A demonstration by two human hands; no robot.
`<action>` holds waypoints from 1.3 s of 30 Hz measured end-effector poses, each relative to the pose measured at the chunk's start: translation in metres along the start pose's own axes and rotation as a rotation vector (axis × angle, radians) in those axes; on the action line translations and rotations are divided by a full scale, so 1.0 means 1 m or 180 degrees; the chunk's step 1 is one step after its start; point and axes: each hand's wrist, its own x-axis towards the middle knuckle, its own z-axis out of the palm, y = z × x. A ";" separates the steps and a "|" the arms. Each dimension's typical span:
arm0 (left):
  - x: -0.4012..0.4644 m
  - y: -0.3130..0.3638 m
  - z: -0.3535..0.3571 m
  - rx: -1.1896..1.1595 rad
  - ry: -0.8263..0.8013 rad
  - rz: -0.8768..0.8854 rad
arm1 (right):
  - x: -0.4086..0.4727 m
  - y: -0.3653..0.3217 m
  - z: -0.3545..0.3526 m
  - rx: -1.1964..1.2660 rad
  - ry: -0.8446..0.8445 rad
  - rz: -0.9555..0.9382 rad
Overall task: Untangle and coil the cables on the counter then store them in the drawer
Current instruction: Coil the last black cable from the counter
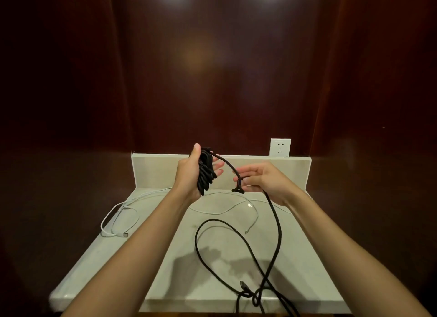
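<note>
My left hand (189, 172) holds a coil of black cable (206, 171) upright above the counter, thumb up, with the loops wrapped round its palm and fingers. A strand arcs from the coil's top to my right hand (262, 179), which pinches it at a small black loop. From there the loose black cable (275, 224) hangs down, loops over the pale counter (146, 257) and knots near the front edge by its plug (243, 286). A white cable (118, 218) lies spread across the back and left of the counter.
A white wall socket (280, 147) sits above the counter's raised back lip (156, 170). Dark red-brown panels surround the counter on all sides. No drawer is in view.
</note>
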 end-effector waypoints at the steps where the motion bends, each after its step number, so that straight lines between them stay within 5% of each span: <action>1: 0.000 0.000 0.002 -0.0210 -0.0038 -0.0025 | 0.001 0.001 0.002 0.0076 0.0047 -0.0017; 9: -0.004 0.004 0.004 -0.1217 -0.0369 -0.0136 | -0.001 -0.001 0.005 0.0393 0.0377 0.0028; 16: -0.002 0.010 0.006 -0.1936 -0.0291 -0.0360 | -0.002 0.009 0.009 -0.0161 0.0244 -0.0075; 22: -0.003 0.014 0.004 -0.0871 -0.0020 -0.0082 | -0.006 0.002 0.010 -0.2181 -0.0182 -0.0395; 26: -0.003 0.016 0.005 0.0201 0.0541 0.0439 | -0.008 -0.001 0.017 -0.2678 -0.0476 -0.0652; 31: 0.000 0.022 0.001 0.0338 0.0811 0.0638 | -0.013 -0.004 0.019 -0.2075 -0.0402 -0.0818; 39: -0.004 0.035 0.001 -0.0927 0.0289 -0.0091 | -0.012 -0.005 0.014 -0.0772 -0.0322 -0.0294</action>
